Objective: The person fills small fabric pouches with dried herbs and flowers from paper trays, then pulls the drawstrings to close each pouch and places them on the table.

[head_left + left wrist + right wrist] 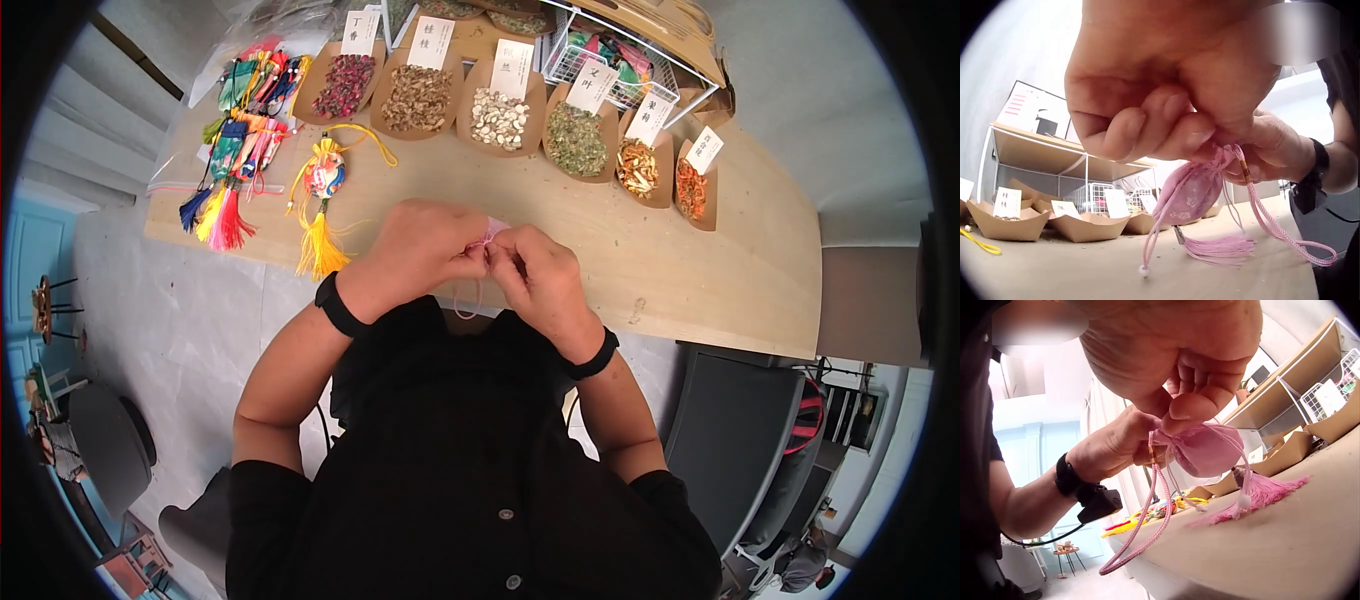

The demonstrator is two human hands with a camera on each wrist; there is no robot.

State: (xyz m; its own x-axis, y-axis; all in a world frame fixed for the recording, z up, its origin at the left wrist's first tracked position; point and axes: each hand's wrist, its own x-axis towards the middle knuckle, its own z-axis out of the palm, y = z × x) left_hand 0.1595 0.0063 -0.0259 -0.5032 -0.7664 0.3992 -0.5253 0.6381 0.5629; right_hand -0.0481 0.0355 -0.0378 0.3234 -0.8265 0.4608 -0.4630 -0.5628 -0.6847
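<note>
Pinching pink pouch (1190, 195) | left fingers (1166, 115), right fingers (1192, 407) | trays (1010, 226): dried herbs (577, 142)

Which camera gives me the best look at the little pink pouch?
The left wrist view. There the pink pouch shows its pale print and tassel. The right wrist view shows its body too, but no clear print; the head view shows only a patch between the left hand and right hand.

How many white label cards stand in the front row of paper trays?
6, left to right: leftmost card, second card, third card, fourth card, fifth card and rightmost card, each in its own paper tray. Others behind may be hidden.
</note>
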